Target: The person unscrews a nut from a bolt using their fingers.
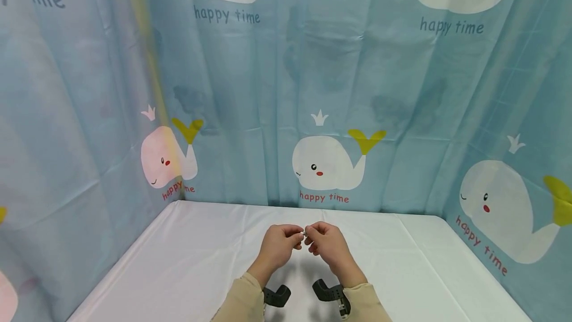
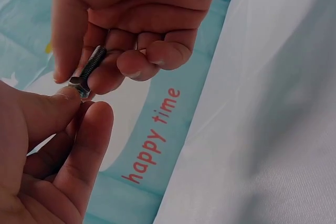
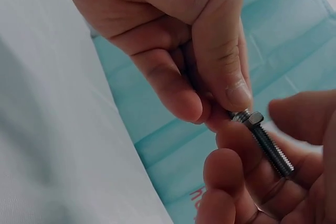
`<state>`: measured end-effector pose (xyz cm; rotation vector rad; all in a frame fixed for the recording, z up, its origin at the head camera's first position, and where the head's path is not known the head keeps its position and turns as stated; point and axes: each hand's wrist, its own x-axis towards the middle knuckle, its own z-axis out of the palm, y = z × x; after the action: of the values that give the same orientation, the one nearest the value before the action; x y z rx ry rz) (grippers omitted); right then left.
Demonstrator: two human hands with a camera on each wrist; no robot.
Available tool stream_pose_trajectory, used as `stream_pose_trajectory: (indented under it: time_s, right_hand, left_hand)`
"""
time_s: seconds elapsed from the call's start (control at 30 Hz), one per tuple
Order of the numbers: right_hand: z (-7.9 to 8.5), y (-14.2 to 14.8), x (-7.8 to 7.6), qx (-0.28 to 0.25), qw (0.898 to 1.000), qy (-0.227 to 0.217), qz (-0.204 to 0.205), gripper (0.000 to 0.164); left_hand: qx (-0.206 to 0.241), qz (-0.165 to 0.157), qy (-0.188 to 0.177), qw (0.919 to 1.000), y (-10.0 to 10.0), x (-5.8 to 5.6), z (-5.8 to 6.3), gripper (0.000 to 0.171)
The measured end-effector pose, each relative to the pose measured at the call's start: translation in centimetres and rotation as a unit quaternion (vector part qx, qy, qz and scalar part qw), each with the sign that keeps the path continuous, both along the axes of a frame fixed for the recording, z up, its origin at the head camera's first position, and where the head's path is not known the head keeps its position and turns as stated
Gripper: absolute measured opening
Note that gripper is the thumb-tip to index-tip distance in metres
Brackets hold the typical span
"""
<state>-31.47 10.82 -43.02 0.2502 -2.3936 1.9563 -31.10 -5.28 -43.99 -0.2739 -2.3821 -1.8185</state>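
Note:
Above the table, my two hands meet over a small metal bolt (image 3: 274, 153) with a hex piece (image 3: 255, 119) on it. My left hand (image 1: 278, 248) pinches its hex end between thumb and index finger; ridged metal also shows beside those fingertips in the right wrist view. The threaded shank (image 2: 94, 61) points toward the palm of my right hand (image 1: 329, 247). That hand's curled fingers lie around the bolt, index fingertip at the hex piece. Its thumb (image 3: 299, 116) stands slightly apart from the metal. In the head view, fingers hide most of the bolt.
A white cloth covers the table (image 1: 187, 267). Behind and at both sides hangs a blue curtain (image 1: 237, 163) with printed whales. Each wrist wears a black camera mount (image 1: 328, 292) below a beige sleeve (image 1: 366, 302).

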Motion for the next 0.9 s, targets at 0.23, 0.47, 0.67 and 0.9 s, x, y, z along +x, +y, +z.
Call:
stream_pose_trajectory:
  time_s: [0.23,0.47,0.67,0.9]
  right_hand:
    - [0.04,0.06,0.06,-0.001,1.0,0.016,0.013,0.014]
    - [-0.24,0.1,0.09,0.015,1.0,0.005,0.011,0.025]
    - [-0.31,0.16,-0.16,0.023,0.999,0.022,0.021,0.013]
    - [-0.15,0.14,-0.15,0.025,0.999,0.026,0.004,0.024]
  left_hand:
    - [0.0,-0.001,0.006,1.0,-0.06,0.09,-0.05,0.01]
    - [-0.001,-0.001,0.006,1.0,-0.05,0.1,-0.04,0.012]
    - [-0.01,-0.001,0.009,0.9999,0.01,0.12,0.0,0.01]
    - [-0.011,0.0,0.009,0.9999,-0.04,0.21,0.13,0.01]
